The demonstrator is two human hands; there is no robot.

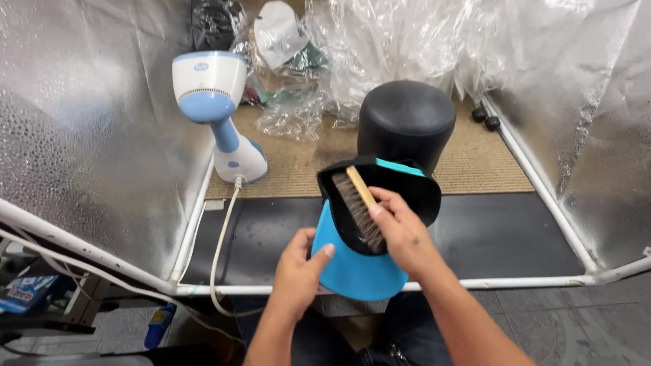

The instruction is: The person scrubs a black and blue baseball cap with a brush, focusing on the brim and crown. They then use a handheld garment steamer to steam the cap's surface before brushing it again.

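Left hand pinches blue cap brim; cap looks light, bendy. Right hand wrapped round wooden brush, bristles inside cap.

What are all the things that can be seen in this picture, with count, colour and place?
cap: one, turquoise brim with black inside, centre, held upside down
brush: one, wooden back with dark bristles, inside the cap
head form: one, black, rounded, behind the cap on the mat
garment steamer: one, white and light blue, upright at the left
cord: one, white, from the steamer base toward the front
mat: one, tan, woven, at the back
plastic sheeting: clear, crumpled, at the back
small balls: two, black, right back corner
frame tube: white, around the lined booth
left hand: one, holds the cap brim
right hand: one, holds the brush
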